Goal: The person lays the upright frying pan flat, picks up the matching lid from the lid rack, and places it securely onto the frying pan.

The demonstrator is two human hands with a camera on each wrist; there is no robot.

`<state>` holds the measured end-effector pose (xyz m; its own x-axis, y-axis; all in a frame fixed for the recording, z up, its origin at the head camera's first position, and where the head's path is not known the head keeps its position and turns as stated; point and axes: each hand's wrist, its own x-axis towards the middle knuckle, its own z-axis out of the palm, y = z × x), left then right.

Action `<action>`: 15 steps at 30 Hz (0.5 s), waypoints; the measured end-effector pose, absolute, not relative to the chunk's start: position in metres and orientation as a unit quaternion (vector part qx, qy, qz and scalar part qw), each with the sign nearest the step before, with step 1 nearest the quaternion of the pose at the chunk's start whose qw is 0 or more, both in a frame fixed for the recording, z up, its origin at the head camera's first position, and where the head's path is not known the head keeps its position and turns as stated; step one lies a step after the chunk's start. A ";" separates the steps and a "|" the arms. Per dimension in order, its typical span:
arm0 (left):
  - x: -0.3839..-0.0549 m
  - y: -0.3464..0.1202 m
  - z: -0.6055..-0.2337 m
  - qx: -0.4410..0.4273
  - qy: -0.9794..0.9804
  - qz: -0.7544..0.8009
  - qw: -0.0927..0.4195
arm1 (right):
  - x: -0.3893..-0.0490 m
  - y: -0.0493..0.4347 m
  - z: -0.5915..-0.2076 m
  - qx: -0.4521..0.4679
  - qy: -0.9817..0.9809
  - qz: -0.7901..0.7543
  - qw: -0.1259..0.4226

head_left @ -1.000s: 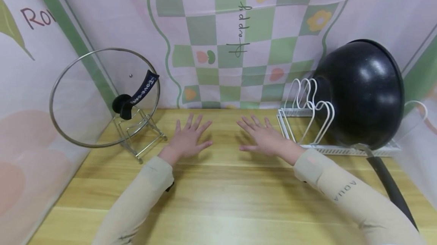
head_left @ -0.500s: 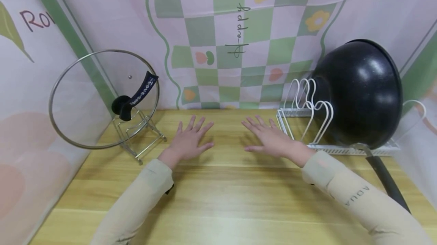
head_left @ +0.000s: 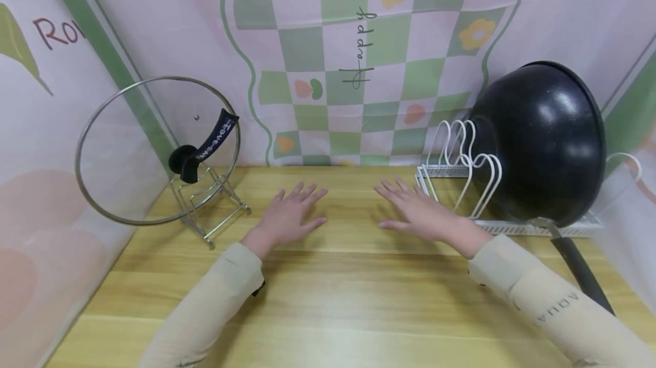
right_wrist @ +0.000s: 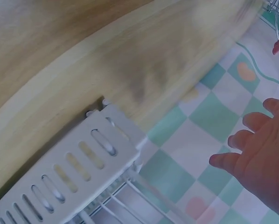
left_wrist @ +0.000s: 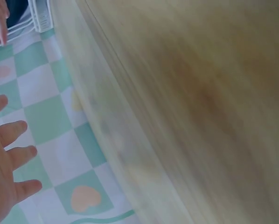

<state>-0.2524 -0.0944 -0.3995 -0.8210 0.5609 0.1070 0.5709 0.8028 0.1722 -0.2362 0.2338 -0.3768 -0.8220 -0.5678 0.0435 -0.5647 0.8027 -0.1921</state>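
Both hands hover over the wooden table with fingers spread and nothing held. My left hand [head_left: 288, 217] is nearest a wire stand [head_left: 210, 208], which bears a tilted glass lid [head_left: 128, 146] with a dark handle [head_left: 212, 143]. My right hand [head_left: 421, 213] is beside a white rack [head_left: 461, 168]. A large black wok [head_left: 543, 140] stands on its side in that rack, its dark outer face toward the hands and its long handle [head_left: 581, 274] reaching toward the front. In the right wrist view, the rack's slotted edge [right_wrist: 72, 165] lies below the spread fingers [right_wrist: 223, 161].
The wooden table [head_left: 328, 305] meets a checkered curtain [head_left: 364, 89] at the back. Another curtain [head_left: 46, 185] closes off the left side. The wok's handle overhangs the table's right part, close to the right sleeve [head_left: 558, 305].
My right hand has moved to the right, toward the white rack. The left hand has shifted slightly right as well. Lid, wok and stands stay put.
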 end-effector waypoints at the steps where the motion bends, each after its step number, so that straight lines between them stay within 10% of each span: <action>1: -0.252 -0.094 -0.399 -0.300 -0.948 -0.100 0.029 | -0.235 0.235 -0.377 -0.299 0.949 -0.100 0.007; 15: -0.246 -0.084 -0.394 -0.323 -0.935 -0.140 0.042 | -0.220 0.251 -0.370 -0.303 0.946 -0.118 -0.001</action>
